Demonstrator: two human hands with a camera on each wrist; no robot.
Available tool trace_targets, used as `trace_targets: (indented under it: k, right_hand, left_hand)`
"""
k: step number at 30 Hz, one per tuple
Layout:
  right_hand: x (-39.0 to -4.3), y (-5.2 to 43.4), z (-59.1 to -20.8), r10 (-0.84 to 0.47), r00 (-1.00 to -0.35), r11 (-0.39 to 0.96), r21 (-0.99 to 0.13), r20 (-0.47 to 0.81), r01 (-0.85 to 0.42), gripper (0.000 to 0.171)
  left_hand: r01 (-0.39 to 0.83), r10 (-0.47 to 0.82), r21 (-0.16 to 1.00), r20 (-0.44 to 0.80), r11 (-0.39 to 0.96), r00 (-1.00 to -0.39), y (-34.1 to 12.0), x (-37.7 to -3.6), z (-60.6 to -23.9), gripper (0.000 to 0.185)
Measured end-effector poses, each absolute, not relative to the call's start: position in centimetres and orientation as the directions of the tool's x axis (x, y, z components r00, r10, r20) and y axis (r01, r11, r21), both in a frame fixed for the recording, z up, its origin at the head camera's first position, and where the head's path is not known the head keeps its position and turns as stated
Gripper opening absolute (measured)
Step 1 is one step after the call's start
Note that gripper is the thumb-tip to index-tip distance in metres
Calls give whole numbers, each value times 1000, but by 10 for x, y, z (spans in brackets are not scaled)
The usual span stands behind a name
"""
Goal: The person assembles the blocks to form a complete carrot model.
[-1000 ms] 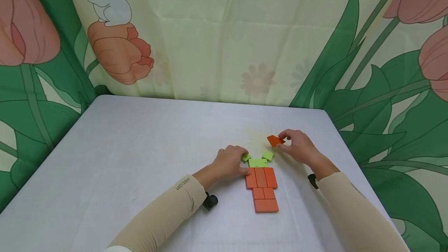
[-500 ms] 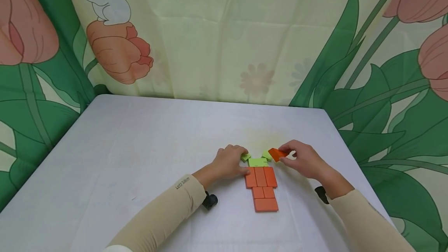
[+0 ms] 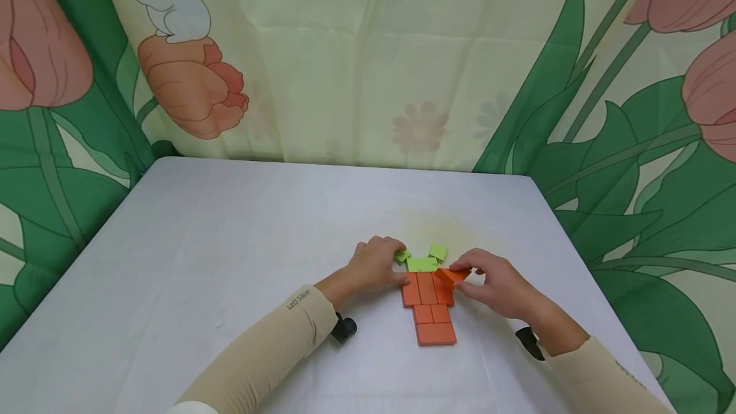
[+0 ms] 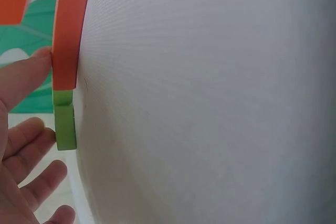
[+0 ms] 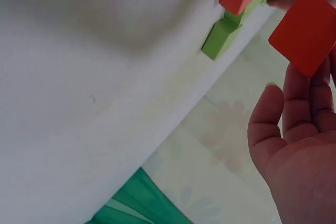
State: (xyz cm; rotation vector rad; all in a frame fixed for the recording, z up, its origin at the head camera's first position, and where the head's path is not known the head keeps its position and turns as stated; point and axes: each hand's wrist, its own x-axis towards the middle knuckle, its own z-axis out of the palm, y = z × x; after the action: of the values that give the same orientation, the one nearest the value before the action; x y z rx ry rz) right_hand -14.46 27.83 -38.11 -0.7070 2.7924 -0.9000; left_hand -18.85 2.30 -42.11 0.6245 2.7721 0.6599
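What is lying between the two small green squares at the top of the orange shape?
In the head view, bare table separates the left green square and right green square; the wider green piece sits just below.

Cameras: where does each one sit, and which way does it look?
Head: sits high, looks down at the table; both hands and sleeves show.
Left wrist: looks along the left hand at the block figure's edge.
Right wrist: looks past the right hand at its orange block.
All share the orange figure.
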Motion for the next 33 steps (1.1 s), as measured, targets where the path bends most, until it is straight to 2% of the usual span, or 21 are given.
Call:
trace_targets:
  k: [10,21,26,33]
  right_hand:
    - [-115,267,-385,-504,-863,688,-624,-42,-371,20]
    - [-86,262,-391,-607,-791,641,-638,-79,-427,20]
    - [-77,262,-396,-669,-743,598,-615,-29,-514,20]
    - [-74,262,-400,-646,-758,645,-596,-91,-479,17]
  left_hand:
    - [357,451,460,-110,813,-886,23,-188,-421,62]
    - [360,449,449,-106,818,-887,23,-187,-422,63]
    - [363,451,448,-103,817,-887,24,-187,-422,62]
    - [365,452,444,-105,818,-886,24,-188,-422,62]
